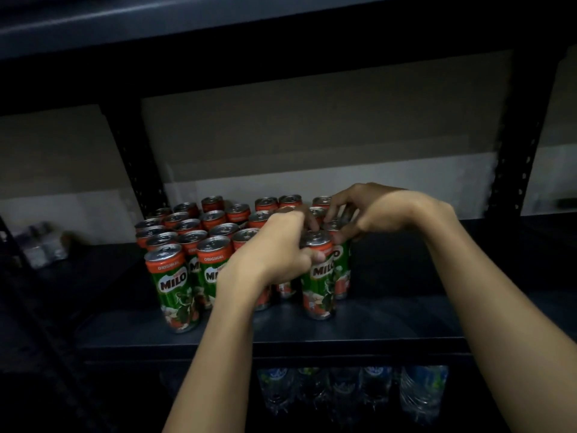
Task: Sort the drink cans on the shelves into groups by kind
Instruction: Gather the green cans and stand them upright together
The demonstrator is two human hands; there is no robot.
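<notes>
On a dim shelf [390, 310], left hand [274, 248] grips a near Milo can [318, 276]; right hand's [368, 210] curled fingers touch neighbouring tops. Grouping under way; next, closing ranks.

We reach both bare forearms forward to the front can [318, 276]. Our left hand [274, 248] curls round its left side, thumb across its front. Our right hand [365, 210] arches just behind it, fingertips [327, 217] pointing down onto can tops.

Milo cans [199, 239] clustered upright on shelf [390, 320], left of centre; water bottles [352, 392] on shelf below.
</notes>
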